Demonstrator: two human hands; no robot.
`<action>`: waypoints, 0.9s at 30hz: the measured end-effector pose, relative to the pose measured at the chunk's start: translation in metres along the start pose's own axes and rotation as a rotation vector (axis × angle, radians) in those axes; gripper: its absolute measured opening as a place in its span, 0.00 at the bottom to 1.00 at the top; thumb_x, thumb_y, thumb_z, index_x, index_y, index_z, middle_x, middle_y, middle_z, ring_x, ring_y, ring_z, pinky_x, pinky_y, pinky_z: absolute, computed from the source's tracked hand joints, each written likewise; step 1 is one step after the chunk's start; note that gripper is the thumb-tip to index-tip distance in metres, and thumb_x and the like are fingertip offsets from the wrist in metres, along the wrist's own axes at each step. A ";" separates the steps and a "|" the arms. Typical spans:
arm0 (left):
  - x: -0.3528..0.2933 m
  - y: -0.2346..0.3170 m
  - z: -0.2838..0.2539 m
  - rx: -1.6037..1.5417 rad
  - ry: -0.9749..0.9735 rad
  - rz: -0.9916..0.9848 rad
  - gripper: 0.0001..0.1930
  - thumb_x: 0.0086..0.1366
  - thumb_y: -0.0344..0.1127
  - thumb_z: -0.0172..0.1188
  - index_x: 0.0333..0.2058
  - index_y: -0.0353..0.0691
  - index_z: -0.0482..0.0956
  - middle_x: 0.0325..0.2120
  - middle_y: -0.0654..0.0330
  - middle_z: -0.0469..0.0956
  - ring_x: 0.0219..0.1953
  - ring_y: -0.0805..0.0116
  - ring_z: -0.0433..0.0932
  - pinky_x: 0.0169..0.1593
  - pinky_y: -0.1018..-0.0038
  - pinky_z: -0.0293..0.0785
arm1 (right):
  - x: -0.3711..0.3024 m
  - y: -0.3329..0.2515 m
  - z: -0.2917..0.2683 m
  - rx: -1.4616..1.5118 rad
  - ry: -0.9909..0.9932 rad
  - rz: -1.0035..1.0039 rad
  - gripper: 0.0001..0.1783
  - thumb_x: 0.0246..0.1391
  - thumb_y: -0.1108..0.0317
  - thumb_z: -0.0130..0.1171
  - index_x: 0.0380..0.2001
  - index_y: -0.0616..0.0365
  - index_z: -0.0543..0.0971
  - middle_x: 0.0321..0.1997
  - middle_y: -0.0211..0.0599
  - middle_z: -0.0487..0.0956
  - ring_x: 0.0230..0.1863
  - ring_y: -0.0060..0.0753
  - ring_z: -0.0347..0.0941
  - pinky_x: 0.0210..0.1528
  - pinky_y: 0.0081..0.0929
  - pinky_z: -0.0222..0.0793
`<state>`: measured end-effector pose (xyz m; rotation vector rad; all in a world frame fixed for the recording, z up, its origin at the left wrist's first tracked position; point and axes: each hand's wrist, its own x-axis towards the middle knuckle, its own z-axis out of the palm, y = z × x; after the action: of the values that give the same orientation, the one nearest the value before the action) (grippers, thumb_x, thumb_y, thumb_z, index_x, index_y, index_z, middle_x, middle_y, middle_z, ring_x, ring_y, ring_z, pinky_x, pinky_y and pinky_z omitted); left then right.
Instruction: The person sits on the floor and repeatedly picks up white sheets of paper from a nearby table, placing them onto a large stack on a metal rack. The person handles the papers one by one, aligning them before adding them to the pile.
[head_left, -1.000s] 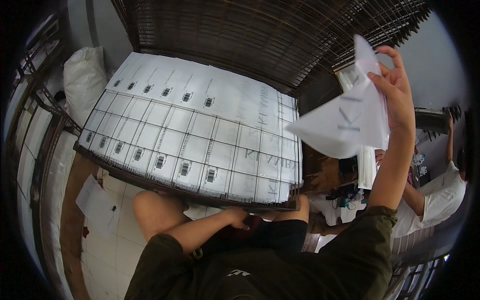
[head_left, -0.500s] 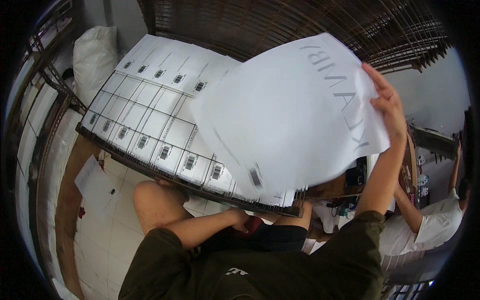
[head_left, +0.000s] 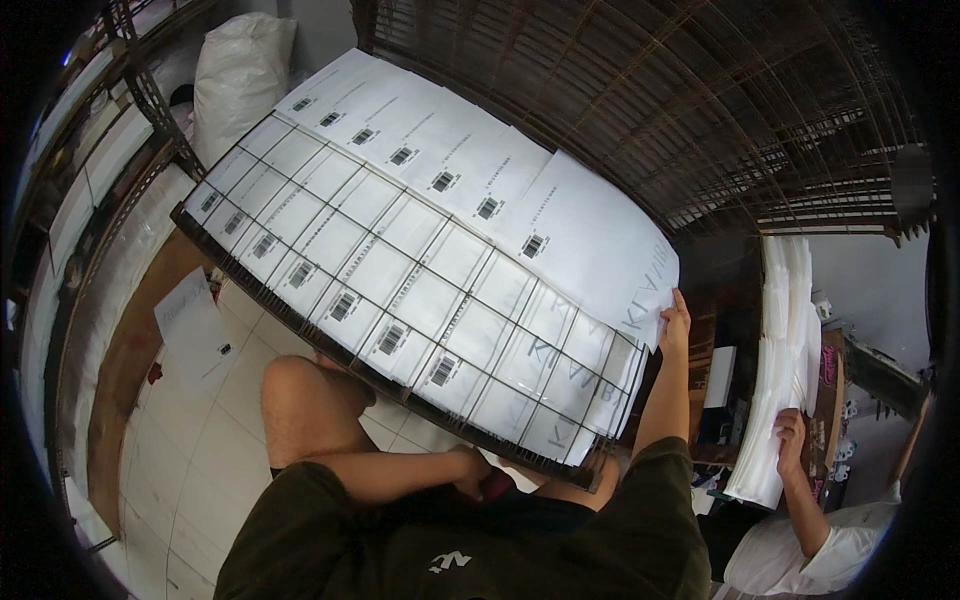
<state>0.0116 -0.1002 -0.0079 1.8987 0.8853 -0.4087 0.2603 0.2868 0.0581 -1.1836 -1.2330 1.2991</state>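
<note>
My right hand (head_left: 676, 318) pinches the right edge of a large white paper sheet (head_left: 590, 225), which lies along the far right side of a wire drying rack tray (head_left: 400, 395). The sheet has a small barcode block and big grey letters near the held corner. Similar printed sheets (head_left: 400, 125) overlap in a row along the far side. Under the wire grid of the tray, more sheets show through. My left hand (head_left: 470, 472) rests closed in my lap, by a dark red thing (head_left: 495, 486); its grip is partly hidden.
Raised wire trays (head_left: 640, 100) stand beyond the sheets. At right, a person's hand (head_left: 790, 440) touches a tall stack of white sheets (head_left: 780, 350). A stuffed white sack (head_left: 240, 85) and metal shelving (head_left: 140, 80) are at left. One loose sheet (head_left: 195, 325) is near the tiled floor.
The sheet in my right hand has come down from the air and flattened onto the far row. My view has shifted. A stack of white sheets now shows beside the other person.
</note>
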 end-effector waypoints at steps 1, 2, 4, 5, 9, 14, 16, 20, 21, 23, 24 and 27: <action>-0.001 0.001 -0.003 0.002 -0.012 0.000 0.29 0.50 0.59 0.61 0.45 0.44 0.78 0.43 0.52 0.78 0.48 0.57 0.76 0.48 0.61 0.72 | 0.007 0.007 -0.002 -0.032 0.014 0.029 0.41 0.37 0.87 0.40 0.62 0.69 0.57 0.69 0.46 0.53 0.64 0.33 0.57 0.54 0.16 0.59; -0.002 0.000 -0.004 0.009 -0.005 0.008 0.29 0.50 0.59 0.61 0.45 0.43 0.78 0.42 0.52 0.78 0.48 0.56 0.76 0.47 0.61 0.72 | 0.016 0.015 -0.004 -0.058 0.011 0.032 0.41 0.37 0.87 0.40 0.62 0.68 0.57 0.69 0.46 0.53 0.63 0.33 0.58 0.54 0.16 0.59; -0.002 0.000 -0.006 0.031 0.006 0.029 0.29 0.50 0.58 0.62 0.45 0.43 0.78 0.41 0.51 0.78 0.47 0.56 0.77 0.46 0.61 0.73 | 0.031 0.026 -0.010 -0.108 0.015 0.033 0.41 0.37 0.86 0.40 0.63 0.67 0.57 0.69 0.46 0.54 0.63 0.33 0.58 0.53 0.16 0.60; -0.003 0.000 -0.007 0.028 0.010 0.033 0.29 0.50 0.58 0.62 0.45 0.42 0.78 0.41 0.51 0.78 0.46 0.56 0.77 0.45 0.61 0.74 | 0.037 0.031 -0.015 -0.114 0.008 0.039 0.41 0.37 0.86 0.40 0.63 0.67 0.57 0.69 0.47 0.54 0.62 0.33 0.59 0.53 0.16 0.60; 0.005 -0.003 0.000 -0.002 0.033 0.035 0.30 0.51 0.57 0.62 0.45 0.40 0.76 0.41 0.51 0.78 0.45 0.55 0.77 0.45 0.60 0.74 | 0.047 0.037 -0.008 -0.188 -0.021 0.071 0.42 0.36 0.87 0.40 0.62 0.67 0.58 0.68 0.47 0.56 0.61 0.34 0.60 0.52 0.16 0.60; 0.012 -0.004 0.004 -0.021 0.030 0.022 0.32 0.51 0.57 0.61 0.48 0.39 0.74 0.42 0.51 0.78 0.45 0.55 0.77 0.45 0.61 0.74 | 0.051 0.041 -0.007 -0.289 -0.032 0.010 0.42 0.34 0.87 0.41 0.62 0.66 0.60 0.68 0.47 0.57 0.61 0.35 0.61 0.52 0.17 0.61; 0.011 -0.004 0.004 -0.013 0.041 0.021 0.32 0.52 0.57 0.61 0.49 0.39 0.73 0.42 0.51 0.78 0.45 0.55 0.77 0.45 0.61 0.74 | 0.053 0.043 -0.004 -0.283 -0.048 0.023 0.43 0.34 0.87 0.41 0.62 0.65 0.60 0.68 0.47 0.56 0.61 0.36 0.61 0.52 0.17 0.61; 0.010 -0.005 0.005 -0.036 0.029 0.038 0.35 0.52 0.57 0.60 0.54 0.41 0.67 0.41 0.49 0.78 0.44 0.53 0.78 0.45 0.60 0.74 | 0.060 0.052 -0.002 -0.241 -0.051 -0.002 0.39 0.37 0.85 0.46 0.61 0.65 0.62 0.64 0.47 0.62 0.62 0.36 0.60 0.53 0.22 0.62; 0.015 -0.008 0.011 -0.039 0.029 0.044 0.38 0.53 0.57 0.60 0.58 0.42 0.62 0.40 0.48 0.78 0.43 0.52 0.78 0.45 0.60 0.74 | 0.063 0.055 0.001 -0.243 -0.061 -0.005 0.39 0.37 0.85 0.47 0.60 0.64 0.63 0.63 0.46 0.64 0.62 0.36 0.60 0.54 0.22 0.62; 0.021 -0.011 0.015 -0.014 0.029 0.073 0.41 0.53 0.56 0.59 0.61 0.43 0.57 0.39 0.47 0.78 0.43 0.51 0.78 0.45 0.60 0.73 | 0.072 0.063 -0.014 -0.265 -0.062 -0.052 0.38 0.38 0.84 0.49 0.60 0.63 0.64 0.61 0.45 0.66 0.61 0.37 0.62 0.54 0.24 0.62; 0.024 -0.012 0.014 0.020 0.025 0.104 0.41 0.53 0.56 0.59 0.61 0.43 0.56 0.39 0.47 0.78 0.43 0.51 0.78 0.45 0.60 0.73 | 0.081 0.073 -0.039 -0.290 -0.040 -0.096 0.38 0.38 0.83 0.50 0.60 0.62 0.65 0.60 0.45 0.67 0.60 0.37 0.63 0.54 0.25 0.63; 0.012 -0.006 -0.001 -0.026 0.000 0.071 0.35 0.52 0.57 0.60 0.55 0.43 0.66 0.41 0.49 0.78 0.45 0.54 0.77 0.48 0.62 0.72 | 0.079 0.072 -0.034 -0.386 0.067 -0.102 0.36 0.38 0.82 0.53 0.58 0.61 0.67 0.57 0.44 0.69 0.57 0.39 0.66 0.55 0.29 0.62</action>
<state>0.0155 -0.0931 -0.0187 1.9001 0.8169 -0.3531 0.2874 0.3660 -0.0170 -1.4003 -1.5174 0.9632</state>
